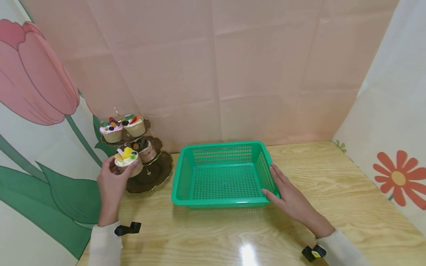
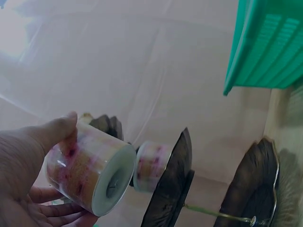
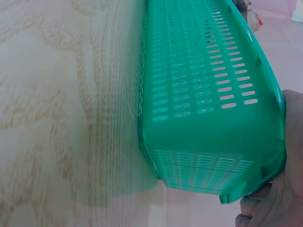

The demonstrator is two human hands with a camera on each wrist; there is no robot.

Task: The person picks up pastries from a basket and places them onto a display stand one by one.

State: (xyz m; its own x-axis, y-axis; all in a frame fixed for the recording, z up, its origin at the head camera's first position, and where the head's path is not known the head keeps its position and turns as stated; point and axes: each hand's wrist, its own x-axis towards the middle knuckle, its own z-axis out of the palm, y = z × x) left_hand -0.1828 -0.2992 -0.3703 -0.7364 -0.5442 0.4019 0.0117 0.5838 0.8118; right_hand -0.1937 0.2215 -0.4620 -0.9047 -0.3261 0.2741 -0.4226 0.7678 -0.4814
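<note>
My left hand [image 1: 113, 179] grips a small cake cup [image 1: 128, 160] topped with white cream, yellow fruit and a blueberry. In the left wrist view the cake cup [image 2: 90, 165] is tilted, its pale underside showing, off the tiers. It is beside a tiered dark-brown cake stand [image 1: 159, 171]. Another cake cup [image 1: 146, 151] sits on the middle tier. My right hand [image 1: 293, 199] holds the near right corner of a green plastic basket [image 1: 223, 201], thumb on the rim and fingers along its right side. In the right wrist view, the fingers [image 3: 251, 208] bend round the rim.
Two cupcakes, one with pink cream [image 1: 111, 131] and one with white cream [image 1: 134, 127], stand on the top tier. The basket's slotted floor shows bare. A wooden table [image 1: 206, 236] carries everything, with a pink backdrop [image 1: 239, 74] behind and printed flower panels at both sides.
</note>
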